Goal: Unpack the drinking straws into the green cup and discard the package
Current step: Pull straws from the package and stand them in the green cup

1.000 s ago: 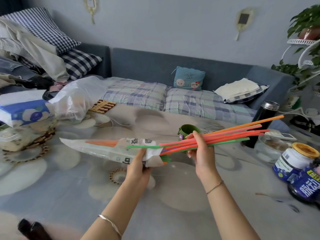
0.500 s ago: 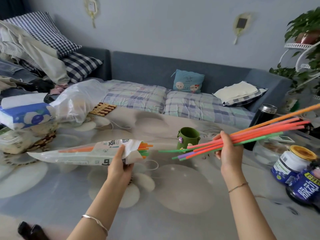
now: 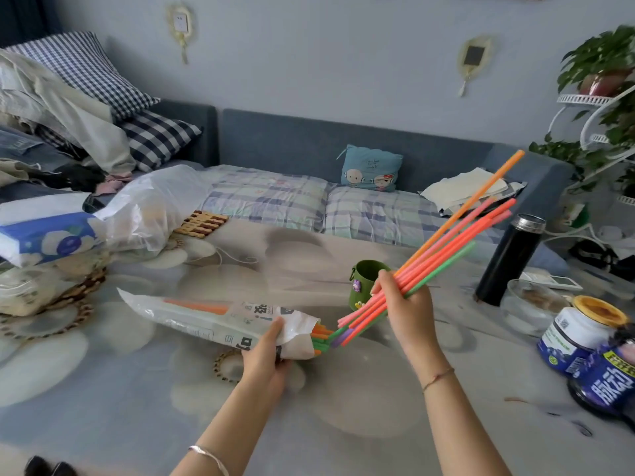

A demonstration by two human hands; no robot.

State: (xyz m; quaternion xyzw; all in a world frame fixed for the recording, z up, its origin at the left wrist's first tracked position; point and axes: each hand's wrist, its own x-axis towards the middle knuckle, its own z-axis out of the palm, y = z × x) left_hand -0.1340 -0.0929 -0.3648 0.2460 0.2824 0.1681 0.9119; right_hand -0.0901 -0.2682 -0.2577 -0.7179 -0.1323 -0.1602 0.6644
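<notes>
My right hand (image 3: 407,312) grips a bundle of orange, pink and green straws (image 3: 457,231), tilted with the long ends up to the right and the short ends down near the package mouth. My left hand (image 3: 266,352) holds the white plastic straw package (image 3: 213,316) by its open end, just above the table. A few orange and green straws (image 3: 321,340) still poke out of the package. The green cup (image 3: 364,285) stands upright on the table right behind my right hand, partly hidden by it.
A black flask (image 3: 508,261), a glass bowl (image 3: 531,307) and two blue jars (image 3: 584,334) stand at the right. A clear plastic bag (image 3: 154,207), tissue pack (image 3: 44,235) and wicker coasters (image 3: 226,365) lie at the left and middle. A sofa runs behind the table.
My right hand has swung the pulled-out straw bundle steeper, its lower ends dropping toward the package mouth. My left hand has moved the package rightward and lower, closer to the right hand.
</notes>
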